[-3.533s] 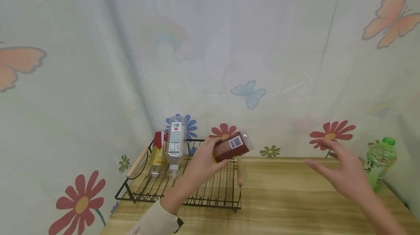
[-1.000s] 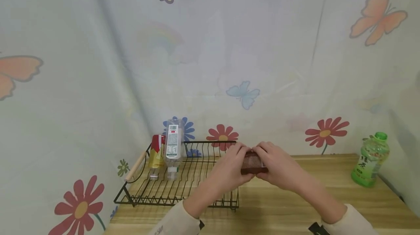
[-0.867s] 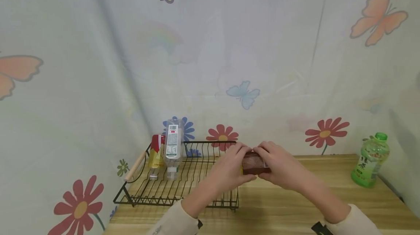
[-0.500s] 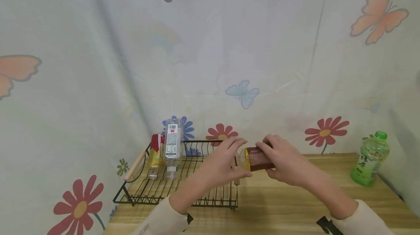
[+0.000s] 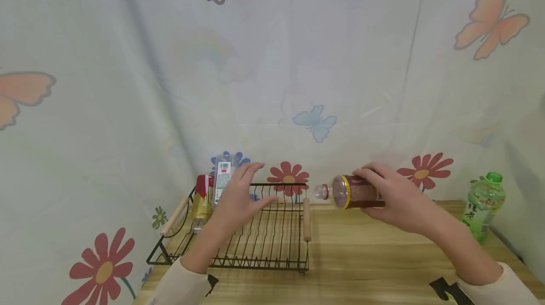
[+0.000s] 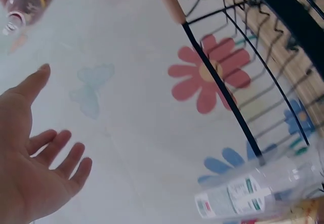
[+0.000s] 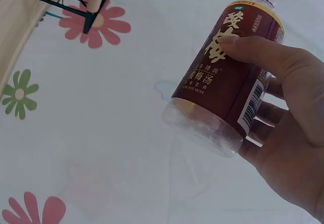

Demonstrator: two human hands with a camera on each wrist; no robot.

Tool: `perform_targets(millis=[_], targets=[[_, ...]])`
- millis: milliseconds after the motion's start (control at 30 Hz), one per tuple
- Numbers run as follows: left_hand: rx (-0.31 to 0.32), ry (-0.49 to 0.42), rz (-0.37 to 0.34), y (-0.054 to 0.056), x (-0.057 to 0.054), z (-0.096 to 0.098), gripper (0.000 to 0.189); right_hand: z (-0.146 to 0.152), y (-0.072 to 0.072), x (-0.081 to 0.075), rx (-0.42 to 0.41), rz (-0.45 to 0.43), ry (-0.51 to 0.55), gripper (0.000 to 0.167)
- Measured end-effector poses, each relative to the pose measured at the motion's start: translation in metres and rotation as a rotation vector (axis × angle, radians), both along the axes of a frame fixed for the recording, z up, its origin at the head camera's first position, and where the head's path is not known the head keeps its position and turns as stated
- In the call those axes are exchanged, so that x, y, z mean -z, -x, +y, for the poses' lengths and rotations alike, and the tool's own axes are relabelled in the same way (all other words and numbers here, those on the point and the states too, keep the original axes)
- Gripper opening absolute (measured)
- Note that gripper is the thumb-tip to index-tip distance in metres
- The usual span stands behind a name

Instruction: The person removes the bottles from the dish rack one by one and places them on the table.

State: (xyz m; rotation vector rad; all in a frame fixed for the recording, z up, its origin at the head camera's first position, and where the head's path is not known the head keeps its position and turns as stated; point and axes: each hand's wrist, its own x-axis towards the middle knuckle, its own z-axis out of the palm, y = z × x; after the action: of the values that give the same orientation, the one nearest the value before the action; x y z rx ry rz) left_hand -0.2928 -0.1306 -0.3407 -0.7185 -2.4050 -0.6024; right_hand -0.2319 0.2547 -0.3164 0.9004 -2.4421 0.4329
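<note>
My right hand (image 5: 393,196) grips a clear plastic bottle (image 7: 223,72) with a dark red label and a yellow band. In the head view the bottle lies sideways in the air, its uncapped-looking neck pointing left toward the rack. My left hand (image 5: 236,198) holds nothing; its thumb and fingers are spread apart above the black wire dish rack (image 5: 264,265). Behind that hand, an upside-down clear bottle with a white label (image 5: 223,175) stands in the rack. Beside it is an upside-down red and gold bottle (image 5: 203,198).
A green-capped green bottle (image 5: 485,203) stands upright at the right end of the wooden table (image 5: 374,267). The rack has wooden handles (image 5: 307,220) on both sides. A flower-and-butterfly curtain (image 5: 362,82) hangs behind and at the sides.
The red-labelled bottle passed from my left hand to both hands, then to my right alone, which moved right and up with it. My left hand let go and drew left over the rack.
</note>
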Motion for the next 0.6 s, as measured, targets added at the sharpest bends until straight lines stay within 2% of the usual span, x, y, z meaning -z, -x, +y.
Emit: perform_targets(millis=[133, 300, 467, 600], targets=[[-0.125, -0.041, 0.024, 0.007, 0.006, -0.021, 0.092, 0.016, -0.001, -0.004, -0.01, 0.07, 0.051, 0.079], [-0.277, -0.132, -0.03, 0.017, 0.022, -0.045, 0.105, 0.039, -0.001, -0.003, 0.031, 0.106, 0.09, 0.084], [-0.346, -0.245, -0.112, 0.033, 0.041, -0.067, 0.108, 0.062, 0.001, 0.001, 0.116, 0.106, 0.129, 0.087], [-0.374, -0.312, -0.186, 0.044, 0.055, -0.08, 0.105, 0.079, 0.001, 0.004, 0.176, 0.059, 0.178, 0.084]])
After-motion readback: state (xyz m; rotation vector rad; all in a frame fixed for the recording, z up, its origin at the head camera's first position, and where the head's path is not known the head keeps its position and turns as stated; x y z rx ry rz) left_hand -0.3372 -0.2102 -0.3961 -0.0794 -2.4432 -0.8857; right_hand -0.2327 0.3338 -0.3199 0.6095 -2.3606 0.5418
